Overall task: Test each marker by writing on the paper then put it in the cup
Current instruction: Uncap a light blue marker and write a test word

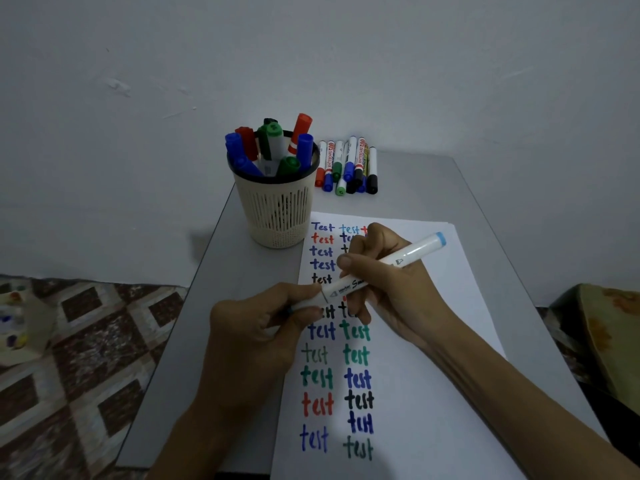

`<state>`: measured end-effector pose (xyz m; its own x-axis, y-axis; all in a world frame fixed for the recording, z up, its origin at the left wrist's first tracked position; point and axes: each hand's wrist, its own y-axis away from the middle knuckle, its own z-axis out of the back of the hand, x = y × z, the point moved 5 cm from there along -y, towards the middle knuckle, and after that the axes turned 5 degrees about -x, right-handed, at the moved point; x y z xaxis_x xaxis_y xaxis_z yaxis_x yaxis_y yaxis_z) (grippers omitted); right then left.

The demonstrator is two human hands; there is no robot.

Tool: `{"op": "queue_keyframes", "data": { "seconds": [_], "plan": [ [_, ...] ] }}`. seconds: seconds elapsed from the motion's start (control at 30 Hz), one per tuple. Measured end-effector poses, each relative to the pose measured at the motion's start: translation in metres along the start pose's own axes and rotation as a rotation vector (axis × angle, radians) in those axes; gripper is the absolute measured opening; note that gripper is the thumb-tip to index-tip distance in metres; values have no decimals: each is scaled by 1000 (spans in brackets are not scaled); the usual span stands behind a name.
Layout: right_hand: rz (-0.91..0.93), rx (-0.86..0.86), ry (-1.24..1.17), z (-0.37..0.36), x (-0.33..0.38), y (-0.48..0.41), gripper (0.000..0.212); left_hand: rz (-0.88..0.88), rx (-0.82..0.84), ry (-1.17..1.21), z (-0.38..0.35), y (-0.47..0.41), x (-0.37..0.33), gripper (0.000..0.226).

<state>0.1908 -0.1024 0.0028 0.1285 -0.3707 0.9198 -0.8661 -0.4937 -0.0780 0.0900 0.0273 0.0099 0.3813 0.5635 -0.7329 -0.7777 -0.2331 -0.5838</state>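
Observation:
A white marker [412, 255] with a light-blue end lies across both hands above the paper [433, 341]. My right hand [391, 282] grips its barrel. My left hand [256, 327] pinches the cap at the marker's lower left end. The white paper carries two columns of the word "test" in blue, red, black and green. A beige slotted cup [277, 209] with a black rim stands at the paper's upper left and holds several capped markers. A row of several capped markers [348, 168] lies on the table behind the paper.
The grey table [221, 306] stands against a white wall. A patterned tile floor [86, 358] lies to the left. A paint-stained object [17, 323] sits at the far left edge, and a dark yellowish cushion [609, 327] at the right.

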Motion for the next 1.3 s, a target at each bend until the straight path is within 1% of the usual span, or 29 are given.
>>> {"op": "queue_keyframes", "data": {
  "seconds": [0.23, 0.4, 0.47, 0.53, 0.57, 0.6, 0.63, 0.67, 0.7, 0.77, 0.83, 0.9, 0.93, 0.97, 1.0, 1.03, 1.07, 1.13, 1.17, 1.23, 1.3],
  "plan": [
    [7, 6, -27, 0, 1, 4, 34, 14, 13, 47, -1, 0, 0, 26],
    [-59, 65, -93, 3, -1, 2, 25, 60, -30, 171, 1, 0, -5, 25],
    [-36, 135, -149, 5, 6, -2, 34, 73, -52, 196, 3, -1, -6, 27],
    [-13, 121, -202, 17, 21, -5, 47, 78, -68, 205, 6, -2, -6, 25],
    [27, 77, -138, 28, 30, -6, 45, 79, -76, 205, 7, -2, -5, 24],
    [78, 30, 14, 36, 41, -4, 35, 80, -81, 204, 8, -1, -3, 22],
    [126, 4, 221, 40, 51, 0, 20, 78, -79, 204, 8, -1, -3, 21],
    [140, 22, 430, 41, 59, 3, 9, 71, -72, 205, 8, -1, -4, 20],
    [123, 90, 611, 36, 62, 7, 6, 59, -65, 205, 7, -1, -5, 20],
    [95, 237, 942, 20, 58, 11, 20, 39, -58, 206, 7, -2, -8, 21],
    [141, 354, 1203, 1, 52, 11, 31, 25, -60, 203, 7, -2, -10, 21],
    [194, 423, 1356, -13, 51, 8, 26, 25, -69, 210, 8, -2, -10, 27],
    [215, 447, 1390, -17, 55, 6, 20, 49, -71, 227, 7, -3, -9, 34],
    [241, 428, 1409, -18, 64, 3, 14, 89, -67, 240, 6, -3, -5, 43],
    [274, 367, 1405, -16, 76, -3, 8, 137, -51, 238, 4, -3, -1, 51],
    [331, 252, 1374, -13, 94, -9, 12, 181, -19, 202, 1, -2, 5, 53],
    [408, 105, 1305, -9, 113, -16, 17, 197, 33, 114, -2, -1, 11, 50],
    [625, -143, 1081, -9, 151, -28, 13, 118, 170, -130, -11, 4, 16, 44],
    [735, -231, 963, -13, 164, -32, 18, 78, 230, -206, -16, 6, 18, 43],
    [897, -313, 783, -25, 179, -46, 31, 61, 308, -275, -21, 9, 21, 46],
    [934, -307, 729, -42, 178, -65, 35, 46, 323, -312, -22, 9, 23, 52]
  ]
}}
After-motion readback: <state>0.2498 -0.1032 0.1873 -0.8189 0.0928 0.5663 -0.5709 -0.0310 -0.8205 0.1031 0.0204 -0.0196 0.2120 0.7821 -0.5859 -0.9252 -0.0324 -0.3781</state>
